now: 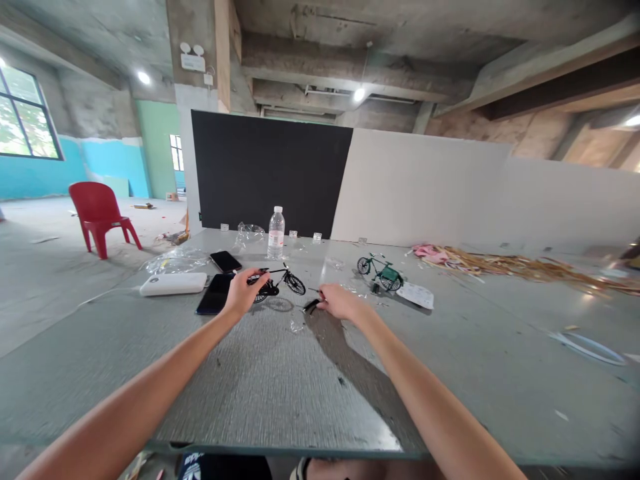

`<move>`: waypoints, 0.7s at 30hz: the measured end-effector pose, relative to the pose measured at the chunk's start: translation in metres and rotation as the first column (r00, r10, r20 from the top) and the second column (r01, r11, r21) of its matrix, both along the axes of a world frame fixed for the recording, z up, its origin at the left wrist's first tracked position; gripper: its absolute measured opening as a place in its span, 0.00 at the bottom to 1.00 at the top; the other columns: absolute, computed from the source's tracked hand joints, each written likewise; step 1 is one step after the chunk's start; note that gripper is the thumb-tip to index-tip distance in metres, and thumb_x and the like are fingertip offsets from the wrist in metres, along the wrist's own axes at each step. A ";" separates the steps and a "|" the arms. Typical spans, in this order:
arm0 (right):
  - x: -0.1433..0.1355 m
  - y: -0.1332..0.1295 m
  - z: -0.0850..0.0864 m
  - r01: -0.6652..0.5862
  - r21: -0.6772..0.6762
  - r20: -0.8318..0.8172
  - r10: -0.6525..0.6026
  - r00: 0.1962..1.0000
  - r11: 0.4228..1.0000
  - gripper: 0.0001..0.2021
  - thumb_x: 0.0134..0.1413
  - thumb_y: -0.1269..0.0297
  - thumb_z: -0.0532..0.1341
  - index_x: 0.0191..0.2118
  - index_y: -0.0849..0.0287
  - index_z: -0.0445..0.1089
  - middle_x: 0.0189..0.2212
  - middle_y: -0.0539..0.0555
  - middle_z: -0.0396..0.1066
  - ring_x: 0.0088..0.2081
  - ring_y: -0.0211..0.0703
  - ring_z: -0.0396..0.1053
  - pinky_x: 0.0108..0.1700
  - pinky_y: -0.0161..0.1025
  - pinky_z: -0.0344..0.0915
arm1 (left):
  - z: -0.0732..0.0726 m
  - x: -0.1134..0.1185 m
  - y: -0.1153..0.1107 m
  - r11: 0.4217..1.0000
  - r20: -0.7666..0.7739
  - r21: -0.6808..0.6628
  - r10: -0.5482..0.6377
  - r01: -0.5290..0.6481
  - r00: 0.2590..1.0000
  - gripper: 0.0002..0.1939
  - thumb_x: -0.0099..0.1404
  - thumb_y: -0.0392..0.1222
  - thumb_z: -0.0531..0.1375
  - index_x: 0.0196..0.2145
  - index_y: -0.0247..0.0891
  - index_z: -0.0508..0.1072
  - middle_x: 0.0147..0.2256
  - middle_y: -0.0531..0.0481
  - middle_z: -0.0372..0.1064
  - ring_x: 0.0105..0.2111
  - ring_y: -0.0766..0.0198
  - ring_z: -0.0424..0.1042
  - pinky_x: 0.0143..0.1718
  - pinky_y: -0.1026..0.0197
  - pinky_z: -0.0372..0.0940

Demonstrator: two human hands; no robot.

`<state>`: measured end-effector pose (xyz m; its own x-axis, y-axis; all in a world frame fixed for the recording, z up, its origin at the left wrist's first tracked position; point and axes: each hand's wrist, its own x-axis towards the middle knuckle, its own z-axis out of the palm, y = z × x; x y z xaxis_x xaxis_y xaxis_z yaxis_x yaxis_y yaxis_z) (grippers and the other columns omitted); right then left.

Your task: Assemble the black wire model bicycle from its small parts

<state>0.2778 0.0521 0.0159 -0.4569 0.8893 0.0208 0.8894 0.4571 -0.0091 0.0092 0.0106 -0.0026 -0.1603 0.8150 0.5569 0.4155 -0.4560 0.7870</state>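
My left hand pinches a black miniature bicycle by its rear end and holds it upright just above the table, its front wheel to the right. My right hand is closed, its fingertips at a small black part low over the table. A thin dark tip sticks out left from these fingers; its kind is too small to tell. To the right, a green miniature bicycle with a box-like rear load stands beside a white card.
Left of my hands lie a dark phone, a black phone and a white power bank with a cable. A water bottle and clear plastic wrap stand behind. Straw-like strips lie far right. A red chair is on the floor.
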 end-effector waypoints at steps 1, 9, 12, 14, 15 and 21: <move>-0.002 0.000 0.000 -0.005 0.008 -0.007 0.005 1.000 1.000 0.08 0.59 0.59 0.61 0.38 0.59 0.69 0.42 0.61 0.74 0.44 0.51 0.72 0.40 0.36 0.61 | 0.000 0.000 0.000 1.000 -0.006 -0.007 -0.002 0.002 1.000 0.15 0.62 0.52 0.59 0.32 0.37 0.78 0.33 0.48 0.77 0.37 0.57 0.74 0.39 0.60 0.64; 0.051 0.020 0.004 0.357 0.130 -0.113 -0.344 0.932 0.925 0.15 0.64 0.55 0.54 0.45 0.62 0.69 0.48 0.69 0.71 0.51 0.58 0.69 0.47 0.45 0.63 | -0.003 0.002 0.000 0.999 -0.007 -0.019 -0.026 0.026 1.000 0.16 0.62 0.53 0.60 0.32 0.37 0.78 0.33 0.48 0.77 0.36 0.57 0.74 0.40 0.59 0.64; 0.076 0.027 -0.001 0.438 0.103 -0.104 -0.428 0.898 0.893 0.17 0.62 0.55 0.55 0.45 0.63 0.71 0.45 0.72 0.72 0.49 0.63 0.71 0.46 0.51 0.64 | -0.003 0.002 0.001 0.999 0.010 -0.008 -0.031 0.031 0.999 0.15 0.61 0.52 0.60 0.32 0.37 0.78 0.33 0.48 0.77 0.37 0.57 0.74 0.39 0.60 0.64; 0.082 0.029 -0.004 0.449 0.079 -0.098 -0.441 0.892 0.890 0.16 0.62 0.55 0.55 0.44 0.62 0.72 0.41 0.70 0.74 0.45 0.63 0.73 0.44 0.52 0.65 | -0.001 0.001 0.002 1.000 0.031 0.007 0.001 -0.001 1.000 0.16 0.61 0.53 0.61 0.32 0.37 0.78 0.33 0.48 0.77 0.36 0.57 0.74 0.38 0.60 0.64; 0.081 0.030 -0.005 0.447 0.071 -0.097 -0.440 0.893 0.892 0.16 0.62 0.55 0.54 0.44 0.61 0.72 0.41 0.69 0.75 0.44 0.62 0.73 0.43 0.52 0.66 | 0.000 -0.001 0.003 0.999 0.048 0.019 0.028 -0.029 0.998 0.16 0.61 0.53 0.61 0.32 0.37 0.78 0.33 0.48 0.77 0.36 0.57 0.74 0.38 0.61 0.64; 0.044 0.022 -0.003 0.370 0.111 -0.121 -0.357 0.926 0.922 0.20 0.62 0.49 0.53 0.45 0.61 0.70 0.46 0.70 0.71 0.50 0.63 0.69 0.45 0.50 0.64 | 0.006 -0.008 0.003 0.987 0.156 0.029 0.151 -0.158 0.976 0.18 0.61 0.55 0.61 0.34 0.36 0.78 0.33 0.47 0.78 0.30 0.59 0.73 0.32 0.62 0.63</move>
